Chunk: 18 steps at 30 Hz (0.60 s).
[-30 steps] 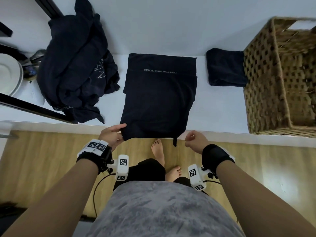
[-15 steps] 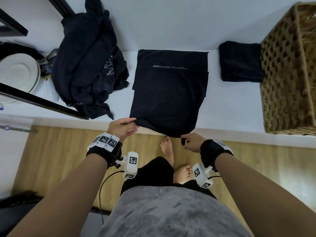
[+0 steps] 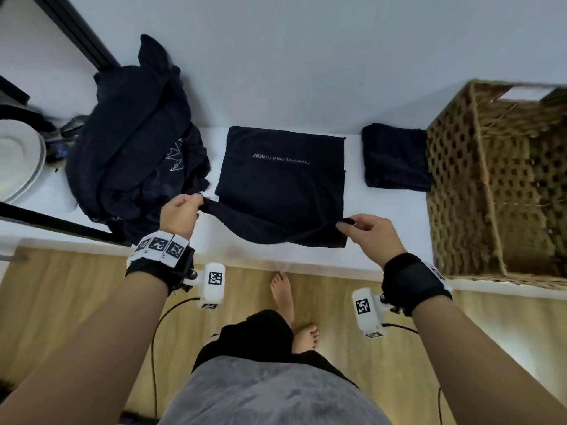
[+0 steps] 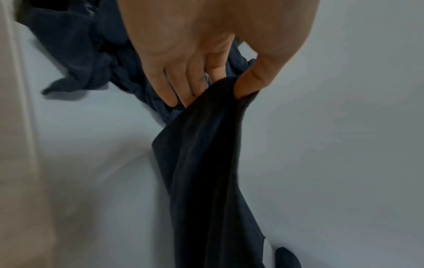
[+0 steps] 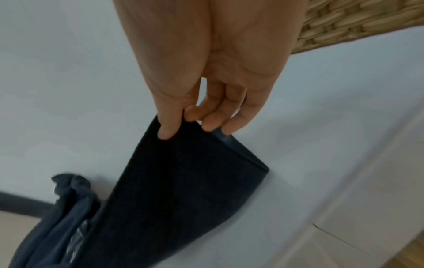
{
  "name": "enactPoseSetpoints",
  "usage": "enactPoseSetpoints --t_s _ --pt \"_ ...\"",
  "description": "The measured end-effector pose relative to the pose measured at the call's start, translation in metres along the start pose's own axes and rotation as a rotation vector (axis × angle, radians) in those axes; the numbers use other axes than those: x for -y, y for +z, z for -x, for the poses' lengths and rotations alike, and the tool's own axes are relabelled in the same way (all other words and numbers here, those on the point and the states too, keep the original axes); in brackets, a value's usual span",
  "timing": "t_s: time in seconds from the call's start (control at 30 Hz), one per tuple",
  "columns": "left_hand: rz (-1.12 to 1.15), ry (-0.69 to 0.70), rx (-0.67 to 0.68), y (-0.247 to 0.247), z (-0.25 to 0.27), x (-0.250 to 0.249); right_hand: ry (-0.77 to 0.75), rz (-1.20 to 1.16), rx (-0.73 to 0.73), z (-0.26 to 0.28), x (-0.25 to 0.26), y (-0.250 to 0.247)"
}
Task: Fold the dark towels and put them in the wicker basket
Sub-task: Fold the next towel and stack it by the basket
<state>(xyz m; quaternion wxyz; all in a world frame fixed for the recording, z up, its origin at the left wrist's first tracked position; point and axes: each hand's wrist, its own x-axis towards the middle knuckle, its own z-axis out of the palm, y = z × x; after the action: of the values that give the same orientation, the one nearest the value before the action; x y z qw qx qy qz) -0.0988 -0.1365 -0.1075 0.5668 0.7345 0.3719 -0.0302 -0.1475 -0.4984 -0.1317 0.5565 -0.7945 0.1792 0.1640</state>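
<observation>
Dark towel [image 3: 282,191], half-folded, flat on the white tabletop [image 3: 399,216] in front of me; printed strip faces up near its far edge. Near edge is lifted off the surface. My left hand [image 3: 178,214] pinches the near-left corner between thumb and fingers. My right hand [image 3: 371,237] pinches the near-right corner the same way. Cloth sags between the two grips. Judgement: this is the next fold, near edge to be carried toward the far edge.

Beyond my left hand, a heap of dark towels [image 3: 132,148] lies unfolded and crumpled; count not readable. A white plate [image 3: 18,167] sits at the far left edge, partly out of view.

To the right of the working towel, well apart from it, one folded towel [image 3: 395,157] rests on the tabletop, touching or just beside the wicker basket [image 3: 460,185].

Basket interior, as far as visible: no towel seen; the lower part is in shadow.

Status: one folded, one in hand, heap untouched, none in the basket yet.
</observation>
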Motion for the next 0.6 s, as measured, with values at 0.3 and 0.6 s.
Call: enactPoseSetpoints --t_s 0.3,0.6 --pt "-0.198 0.236 -0.009 0.041 -0.062 -0.059 -0.026 -0.103 -0.189 -0.082 0.047 -0.017" --pt "-0.355 0.357 -0.07 0.09 -0.142 -0.082 0.019 0.085 -0.367 -0.188 0.077 -0.006"
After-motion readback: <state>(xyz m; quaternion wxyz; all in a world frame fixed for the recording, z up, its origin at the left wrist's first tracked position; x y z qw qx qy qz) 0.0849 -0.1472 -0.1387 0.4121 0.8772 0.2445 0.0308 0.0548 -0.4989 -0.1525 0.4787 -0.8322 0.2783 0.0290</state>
